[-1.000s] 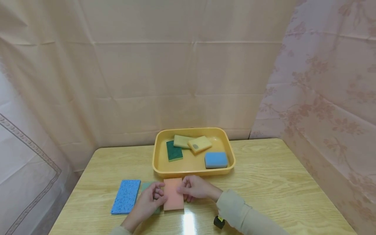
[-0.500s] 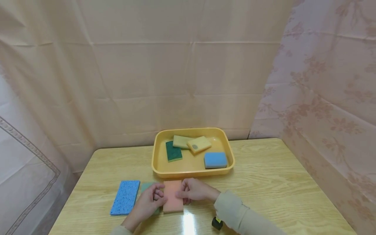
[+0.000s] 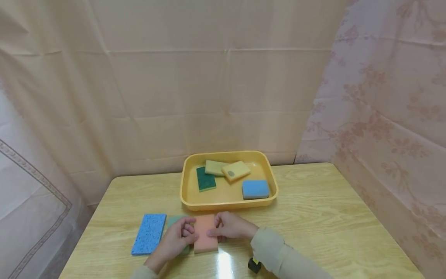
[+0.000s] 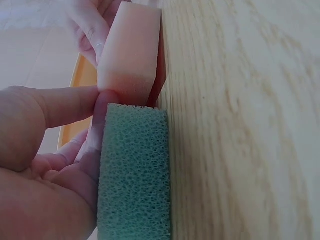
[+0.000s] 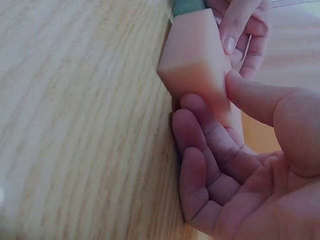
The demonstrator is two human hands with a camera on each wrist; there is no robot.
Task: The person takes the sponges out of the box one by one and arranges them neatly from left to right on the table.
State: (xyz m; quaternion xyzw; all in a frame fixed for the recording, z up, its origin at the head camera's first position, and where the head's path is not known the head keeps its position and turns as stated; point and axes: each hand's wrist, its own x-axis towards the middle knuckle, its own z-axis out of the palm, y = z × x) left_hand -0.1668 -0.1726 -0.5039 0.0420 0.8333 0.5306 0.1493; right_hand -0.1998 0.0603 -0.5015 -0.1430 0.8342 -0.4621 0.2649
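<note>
A peach-orange sponge point(image 3: 204, 233) lies low over the table in front of the tray, held between both hands. My left hand point(image 3: 176, 239) pinches its left edge, thumb on top and a fingertip at the side. On the opposite edge my right hand point(image 3: 231, 226) grips it, the thumb on the upper face and curled fingers against the side, as the right wrist view shows. A green porous sponge point(image 4: 134, 172) sits right beside the peach one, partly hidden under my left hand in the head view. Left of that lies a speckled blue sponge point(image 3: 149, 234).
Behind the hands stands a yellow tray point(image 3: 226, 206). Inside it are a dark green scouring sponge point(image 3: 206, 179), two pale yellow sponges point(image 3: 237, 170) and a blue sponge point(image 3: 255, 189). A small black object point(image 3: 254, 265) shows at the right sleeve. Curtains hang behind the table.
The peach sponge has shifted slightly toward me, and my right hand has come down a little with it. Both hands keep their hold; the tray and other sponges stay put.
</note>
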